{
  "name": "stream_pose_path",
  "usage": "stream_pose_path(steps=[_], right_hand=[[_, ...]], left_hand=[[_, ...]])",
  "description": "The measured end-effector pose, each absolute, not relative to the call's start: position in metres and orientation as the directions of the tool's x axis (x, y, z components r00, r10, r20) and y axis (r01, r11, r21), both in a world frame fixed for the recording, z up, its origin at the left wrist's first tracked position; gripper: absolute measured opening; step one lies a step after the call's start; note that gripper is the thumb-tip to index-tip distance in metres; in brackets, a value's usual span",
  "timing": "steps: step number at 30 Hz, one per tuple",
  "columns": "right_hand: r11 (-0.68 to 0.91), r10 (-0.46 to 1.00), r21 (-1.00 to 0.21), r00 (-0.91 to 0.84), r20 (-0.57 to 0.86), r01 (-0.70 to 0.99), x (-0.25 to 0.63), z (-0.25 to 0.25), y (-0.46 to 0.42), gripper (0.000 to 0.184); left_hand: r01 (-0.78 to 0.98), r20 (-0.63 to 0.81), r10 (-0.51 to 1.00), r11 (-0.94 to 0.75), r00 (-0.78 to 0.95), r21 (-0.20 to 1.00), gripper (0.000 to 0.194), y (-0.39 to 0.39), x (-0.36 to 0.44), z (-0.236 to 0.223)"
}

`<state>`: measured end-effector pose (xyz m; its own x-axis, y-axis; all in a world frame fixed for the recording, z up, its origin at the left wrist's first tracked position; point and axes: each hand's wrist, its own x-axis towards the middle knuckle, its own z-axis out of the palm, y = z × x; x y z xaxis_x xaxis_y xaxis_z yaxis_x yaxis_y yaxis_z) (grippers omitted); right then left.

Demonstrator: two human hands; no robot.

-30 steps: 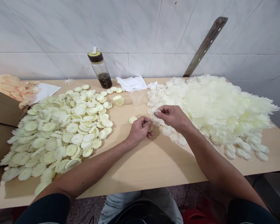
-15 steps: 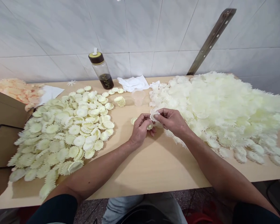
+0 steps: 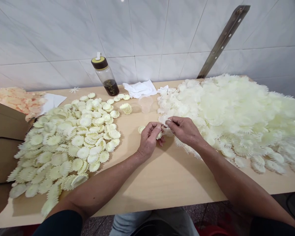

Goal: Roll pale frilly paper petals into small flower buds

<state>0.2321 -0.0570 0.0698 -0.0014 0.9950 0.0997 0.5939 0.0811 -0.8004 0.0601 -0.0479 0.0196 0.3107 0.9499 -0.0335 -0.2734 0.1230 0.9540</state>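
Observation:
My left hand (image 3: 148, 138) is closed round a small stack of pale yellow scalloped petal discs (image 3: 159, 135); the fingers hide most of it. Just right of it, my right hand (image 3: 183, 129) pinches a thin white petal disc (image 3: 163, 120) between thumb and forefinger. The two hands almost meet over the middle of the table. Another pale yellow petal disc (image 3: 141, 129) shows behind the left hand. Close to my right hand spreads a big heap of loose white petal discs (image 3: 231, 108). To the left lies a pile of stacked yellowish petal discs (image 3: 76, 141).
Behind the hands are a small clear plastic cup (image 3: 146, 105), a short petal stack (image 3: 126, 108) and crumpled white tissue (image 3: 140, 88). A bottle of dark liquid (image 3: 105, 77) stands near the wall. Cardboard (image 3: 7, 127) and orange petals (image 3: 17, 98) are far left. A metal strip (image 3: 222, 42) leans right.
My right hand has drawn slightly right and down, opening a little gap from the left hand. The white disc in its fingers now shows less. The camera view has tilted slightly.

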Motion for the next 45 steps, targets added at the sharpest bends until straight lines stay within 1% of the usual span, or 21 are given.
stream_pose_path(steps=[3, 5, 8, 10, 14, 19, 22, 25, 29, 31, 34, 37, 39, 42, 45], right_hand=[[0.097, 0.993, -0.768, -0.006, 0.120, 0.633, 0.232, 0.069, -0.056, 0.039], [0.117, 0.990, -0.758, -0.011, 0.143, 0.642, 0.233, 0.066, -0.055, 0.034], [0.170, 0.980, -0.776, -0.026, 0.195, 0.608, 0.233, 0.060, -0.054, 0.025], [0.204, 0.973, -0.790, -0.035, 0.226, 0.578, 0.233, 0.056, -0.054, 0.024], [0.255, 0.961, -0.776, -0.067, 0.267, 0.577, 0.234, 0.054, -0.054, 0.024], [0.292, 0.954, -0.750, -0.129, 0.269, 0.593, 0.234, 0.054, -0.054, 0.031], [0.281, 0.954, -0.737, -0.098, 0.282, 0.615, 0.235, 0.054, -0.054, 0.027], [0.224, 0.960, -0.734, -0.016, 0.278, 0.641, 0.236, 0.054, -0.053, 0.023], [0.170, 0.965, -0.764, 0.051, 0.256, 0.623, 0.236, 0.056, -0.053, 0.021], [0.161, 0.970, -0.774, 0.047, 0.239, 0.612, 0.236, 0.058, -0.054, 0.021], [0.183, 0.976, -0.777, -0.014, 0.219, 0.603, 0.235, 0.060, -0.055, 0.021], [0.227, 0.971, -0.772, -0.082, 0.223, 0.593, 0.234, 0.061, -0.056, 0.022], [0.245, 0.967, -0.764, -0.092, 0.237, 0.597, 0.233, 0.060, -0.056, 0.022], [0.256, 0.961, -0.750, -0.079, 0.264, 0.610, 0.233, 0.057, -0.055, 0.021], [0.219, 0.957, -0.759, 0.016, 0.288, 0.613, 0.234, 0.057, -0.054, 0.021]], left_hand=[[-0.256, -0.023, 0.955, 0.103, 0.296, 0.961, 0.039, -0.047, 0.061, 0.020], [-0.251, -0.017, 0.956, 0.094, 0.292, 0.964, 0.037, -0.047, 0.061, 0.019], [-0.255, -0.010, 0.956, 0.089, 0.294, 0.963, 0.036, -0.047, 0.060, 0.018], [-0.257, -0.009, 0.955, 0.089, 0.295, 0.962, 0.037, -0.046, 0.060, 0.018], [-0.246, -0.014, 0.957, 0.089, 0.291, 0.965, 0.041, -0.046, 0.061, 0.018], [-0.248, -0.017, 0.964, 0.086, 0.267, 0.965, 0.043, -0.044, 0.063, 0.018], [-0.222, -0.002, 0.962, 0.065, 0.274, 0.973, 0.041, -0.044, 0.063, 0.015], [-0.188, 0.001, 0.958, 0.056, 0.288, 0.981, 0.039, -0.043, 0.062, 0.013], [-0.225, -0.027, 0.951, 0.100, 0.308, 0.969, 0.039, -0.041, 0.061, 0.012], [-0.267, -0.052, 0.947, 0.142, 0.318, 0.953, 0.041, -0.040, 0.061, 0.014], [-0.295, -0.082, 0.942, 0.184, 0.326, 0.938, 0.044, -0.039, 0.060, 0.018], [-0.309, -0.074, 0.944, 0.178, 0.320, 0.934, 0.045, -0.039, 0.060, 0.020], [-0.306, -0.063, 0.950, 0.161, 0.305, 0.938, 0.044, -0.039, 0.061, 0.019], [-0.295, -0.047, 0.958, 0.134, 0.282, 0.946, 0.042, -0.039, 0.062, 0.015], [-0.299, -0.048, 0.964, 0.128, 0.261, 0.946, 0.041, -0.038, 0.063, 0.012]])
